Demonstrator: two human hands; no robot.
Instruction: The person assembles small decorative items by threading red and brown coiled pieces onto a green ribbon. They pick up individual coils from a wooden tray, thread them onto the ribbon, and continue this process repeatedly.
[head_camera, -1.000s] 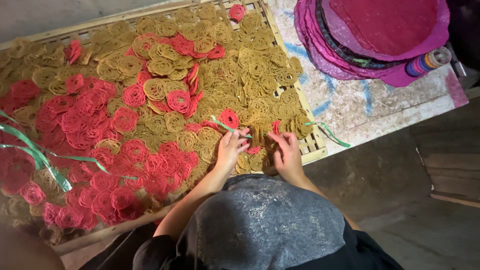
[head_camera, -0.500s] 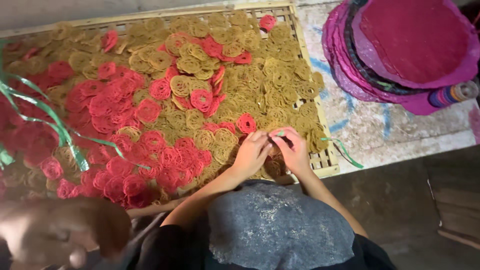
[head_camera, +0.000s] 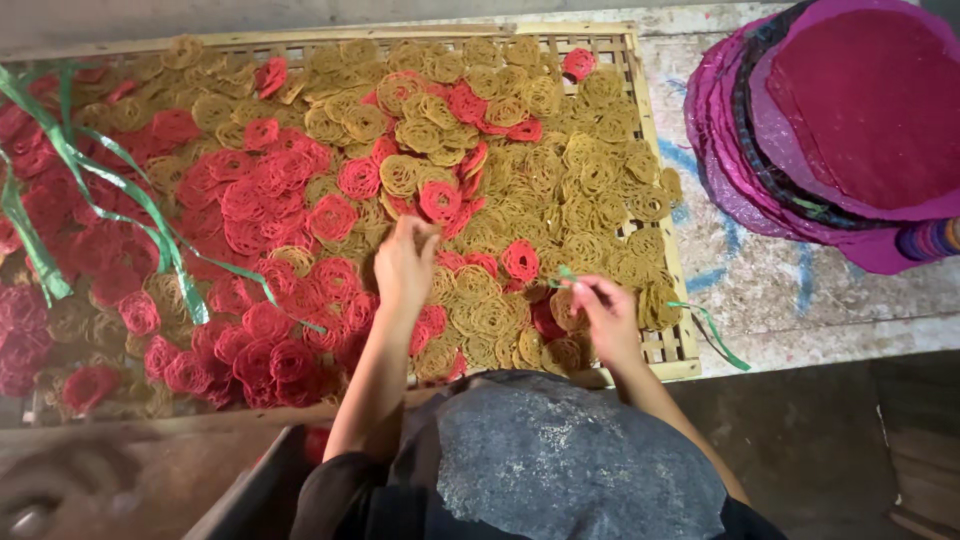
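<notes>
Head view: left hand (head_camera: 405, 265) fingers bunched, pinching red coil (head_camera: 440, 200) off tray (head_camera: 640, 90); right hand (head_camera: 605, 315) fingers clamped on green strip (head_camera: 565, 275), kept ready beside yellow coils (head_camera: 600, 200)

Food-drying workshop, slatted tray (head_camera: 655, 345) heaped with spiral crackers (head_camera: 300, 200), concrete floor (head_camera: 780, 290)

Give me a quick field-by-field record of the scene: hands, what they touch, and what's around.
left hand: fingers down on a red spiral disc
right hand: pinching a green strip
tray: slatted bamboo, covered with red and yellow spiral discs
loose green strips: lying over the red discs at left
stacked magenta round mats: beside the tray, at right
</notes>
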